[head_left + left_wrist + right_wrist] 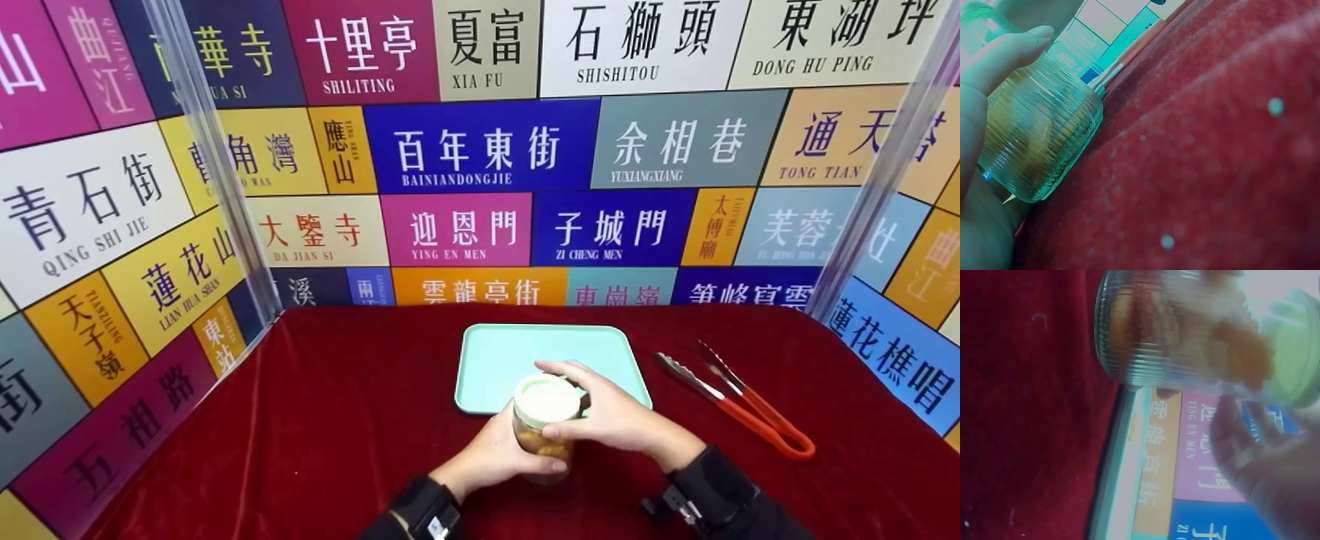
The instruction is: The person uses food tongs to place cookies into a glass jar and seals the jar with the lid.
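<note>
A ribbed glass jar [551,445] with a pale green lid [547,399] stands between both hands, just in front of the tray. Orange-brown pieces show through its wall in the right wrist view. My left hand [491,457] grips the jar's body from the left, its thumb across the near side; the other fingers are mostly hidden behind the glass. From the right, my right hand [619,414] holds the lid, thumb at the near edge and fingers round the far side. In the left wrist view, the jar's base [1072,160] is close over the red cloth.
A mint-green tray [484,360] lies behind the jar, partly covered by the right hand. Tongs with red handles [750,422] lie to the right, metal tips pointing away. Dark red cloth [337,420] covers the table. Sign-printed panels [480,154] stand around the back and sides.
</note>
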